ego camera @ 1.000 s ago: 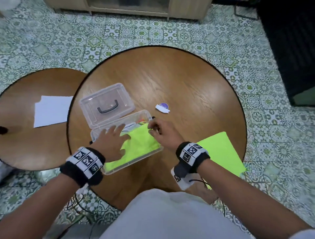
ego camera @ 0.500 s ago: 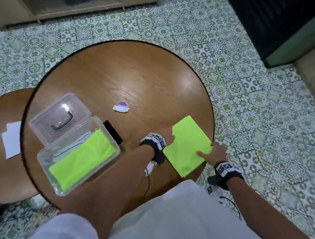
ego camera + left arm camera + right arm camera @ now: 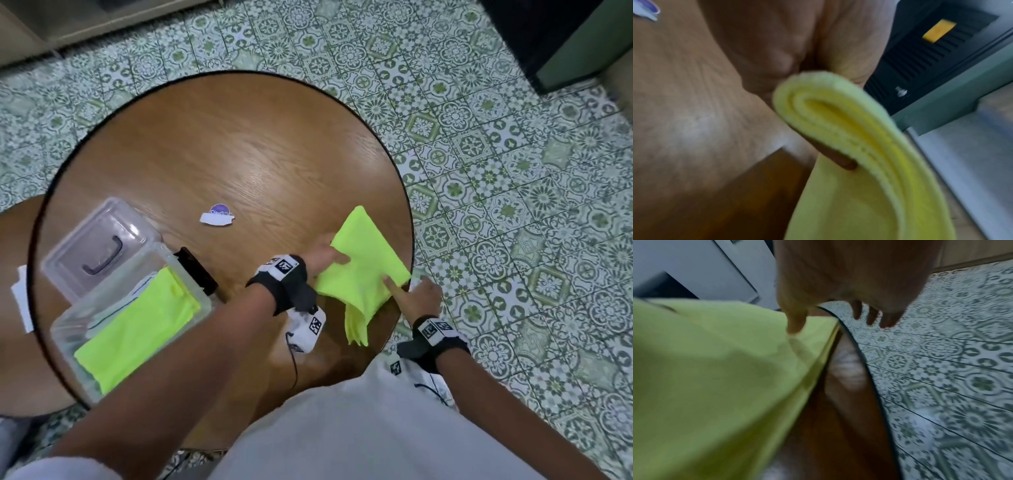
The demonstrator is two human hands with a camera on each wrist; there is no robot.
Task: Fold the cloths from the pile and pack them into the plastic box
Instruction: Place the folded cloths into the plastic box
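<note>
The cloth (image 3: 363,263) at the bench edge is plain fluorescent yellow-green, matching the folded cloths (image 3: 137,325) inside the clear, colourless plastic box (image 3: 202,301), whose transparent lid (image 3: 99,246) carries a dark handle. The round bench (image 3: 239,147) is mid-brown wood grain with a thin black rim, and on it lies a white paper scrap (image 3: 217,217) with a purple patch. The floor (image 3: 513,171) is tiled in a repeating green-and-white floral and geometric pattern; both wristbands (image 3: 284,274) are black with white panels bearing black square markers.

The left hand's fingertips (image 3: 337,258) vanish beneath the neon yellow-green cloth (image 3: 364,263); both wrist views are smeared with blur; the white paper sheet (image 3: 21,296) is half hidden behind the round wooden surface (image 3: 239,154)
</note>
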